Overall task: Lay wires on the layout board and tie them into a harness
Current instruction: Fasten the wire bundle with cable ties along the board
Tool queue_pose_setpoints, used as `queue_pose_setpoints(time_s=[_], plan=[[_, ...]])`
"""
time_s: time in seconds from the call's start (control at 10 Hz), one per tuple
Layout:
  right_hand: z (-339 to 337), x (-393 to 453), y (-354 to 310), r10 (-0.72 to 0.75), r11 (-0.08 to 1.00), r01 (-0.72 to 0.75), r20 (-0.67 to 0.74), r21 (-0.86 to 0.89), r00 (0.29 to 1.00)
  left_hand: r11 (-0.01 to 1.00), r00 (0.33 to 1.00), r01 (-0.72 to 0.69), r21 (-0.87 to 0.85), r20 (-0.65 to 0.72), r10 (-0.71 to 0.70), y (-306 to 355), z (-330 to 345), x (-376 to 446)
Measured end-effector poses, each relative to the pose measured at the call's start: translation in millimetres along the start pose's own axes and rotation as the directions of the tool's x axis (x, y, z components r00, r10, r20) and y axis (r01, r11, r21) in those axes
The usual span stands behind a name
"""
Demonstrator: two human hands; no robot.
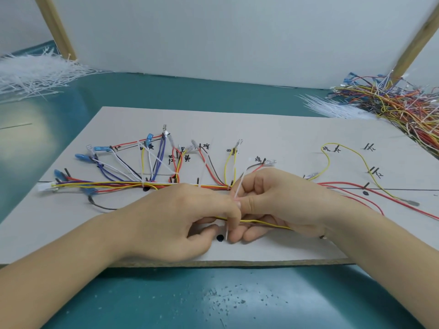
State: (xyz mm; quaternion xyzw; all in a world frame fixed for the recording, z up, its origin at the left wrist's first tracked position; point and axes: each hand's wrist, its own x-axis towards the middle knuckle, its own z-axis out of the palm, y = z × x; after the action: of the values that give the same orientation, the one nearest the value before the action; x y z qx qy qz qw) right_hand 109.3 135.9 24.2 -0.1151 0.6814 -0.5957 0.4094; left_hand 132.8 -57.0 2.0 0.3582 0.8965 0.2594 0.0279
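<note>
A white layout board (273,129) with pegs and handwritten marks lies on the teal table. Coloured wires (114,184) run along its centre line and fan out to pegs, with white ties at two spots on the left. My left hand (180,217) and my right hand (280,200) meet at the board's middle. Both pinch a thin white cable tie (237,191) that stands looped around the wire bundle. A yellow wire (263,223) passes under my right fingers. The bundle under my hands is hidden.
A heap of white cable ties (33,72) lies at the far left. A tangled pile of coloured wires (399,103) sits at the far right, beside more white ties (332,108). A white panel with wooden struts (213,36) stands behind the board.
</note>
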Motion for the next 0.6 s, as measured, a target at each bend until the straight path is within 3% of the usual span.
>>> queue_pose_setpoints(time_s=[0.2,0.3,0.4,0.5,0.6], plan=[[1,0,0,-0.016,0.999,0.016,0.005,-0.044,1.000,0.997,0.997,0.027,-0.069,0.072,-0.022,-1,-4,4],[5,-1,4,-0.081,0.995,0.077,-0.058,-0.059,0.995,0.983,0.998,-0.064,-0.174,-0.005,0.064,2,-2,5],[3,-1,8,-0.221,0.973,0.231,-0.211,0.023,0.952,0.950,0.997,-0.053,-0.306,-0.065,0.035,0,-2,7],[-3,-1,8,-0.254,0.957,0.282,-0.285,0.061,0.924,0.910,0.995,0.002,-0.414,-0.088,-0.041,-3,0,9],[3,-1,10,-0.320,0.943,0.290,-0.210,-0.163,0.924,0.868,0.990,0.051,-0.494,-0.092,-0.110,0,1,11]])
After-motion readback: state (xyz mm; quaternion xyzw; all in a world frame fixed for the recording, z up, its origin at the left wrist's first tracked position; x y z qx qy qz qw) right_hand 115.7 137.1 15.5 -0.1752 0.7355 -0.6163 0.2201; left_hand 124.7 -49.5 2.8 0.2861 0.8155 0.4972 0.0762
